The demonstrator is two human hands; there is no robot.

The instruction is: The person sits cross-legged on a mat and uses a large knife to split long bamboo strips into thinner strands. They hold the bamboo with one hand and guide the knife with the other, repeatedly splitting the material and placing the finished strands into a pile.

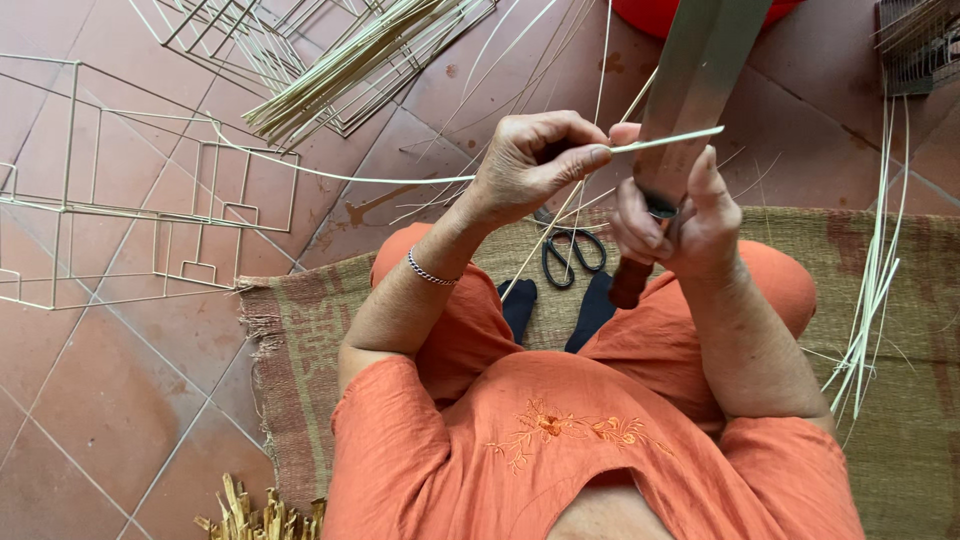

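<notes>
— Left hand (530, 160)?
— Closed around a thin pale bamboo strip (665, 140), pinched between thumb and forefinger. Silver bracelet (432, 275) on the wrist.

— Right hand (672, 222)?
— Wrapped tight around a big knife (695, 75), reddish-brown handle poking out below the fist, broad grey blade pointing up and away. Forefinger raised beside the blade.

— And the strip itself?
— Held level in front of the chest, crossing the flat of the blade just above the right fist, short end sticking out past it to the right. Long tail trailing left from the left hand, curving over the tiled floor (120, 400) toward the wire frames (130, 200).

— Anything below the hands?
— Black-handled scissors (572, 255) lying on the woven mat (300, 330), between the knees in orange cloth. Two dark pieces just beside them, kind unclear.

— Around the mat?
— Bundle of pale sticks (350, 70) resting on more frames at top. Loose strips (875, 270) hanging down the right side of the mat. Red rounded thing (650, 15) at the top edge, behind the blade. Small heap of cut bamboo scraps (255, 518) at bottom left, on the floor near the mat corner.
</notes>
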